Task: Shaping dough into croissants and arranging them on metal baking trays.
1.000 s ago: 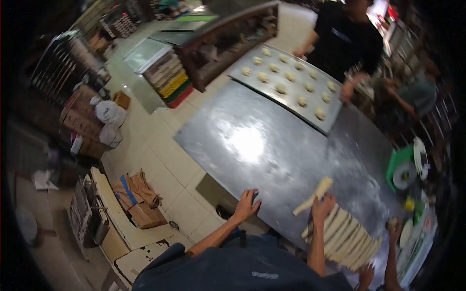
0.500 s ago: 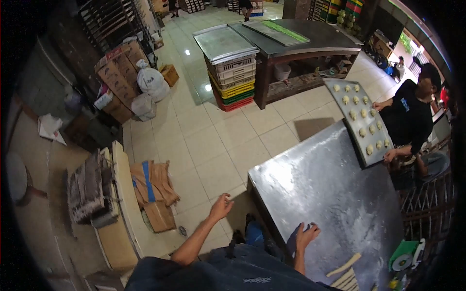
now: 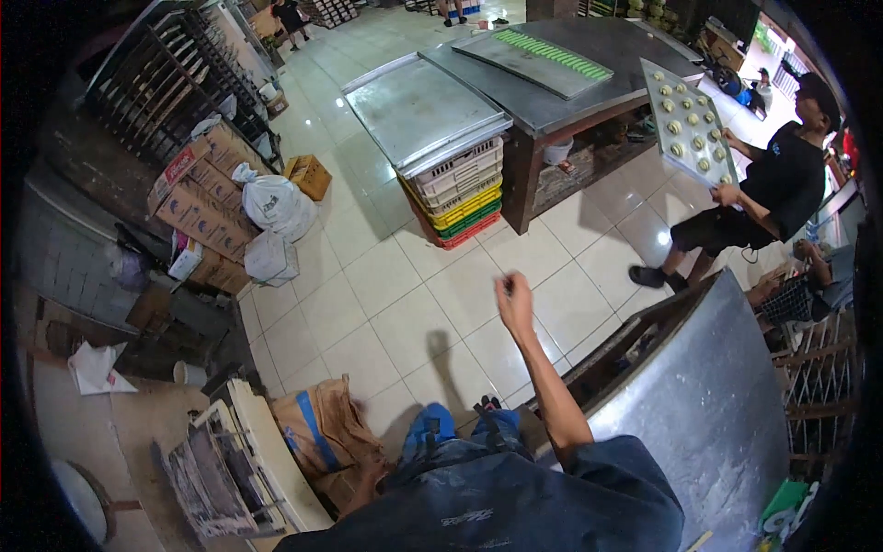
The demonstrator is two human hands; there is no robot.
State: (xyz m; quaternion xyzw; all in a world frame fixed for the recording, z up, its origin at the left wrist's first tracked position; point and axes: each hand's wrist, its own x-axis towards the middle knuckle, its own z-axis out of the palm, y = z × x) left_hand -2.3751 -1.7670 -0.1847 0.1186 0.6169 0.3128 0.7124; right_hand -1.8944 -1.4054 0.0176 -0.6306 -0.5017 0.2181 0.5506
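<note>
Your right hand (image 3: 513,296) hung raised over the tiled floor (image 3: 395,304), fingers loosely curled, gripping nothing; your left hand was out of view. The steel tabletop (image 3: 717,414) lay beside you on the right. I judge you were between steps, turned away; next calls for turning back.

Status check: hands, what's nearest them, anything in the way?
One hand raised over the floor, loosely curled, holding nothing; other hand out of view. Nearest: steel table, beside that arm. Person carrying dough tray beyond.
</note>
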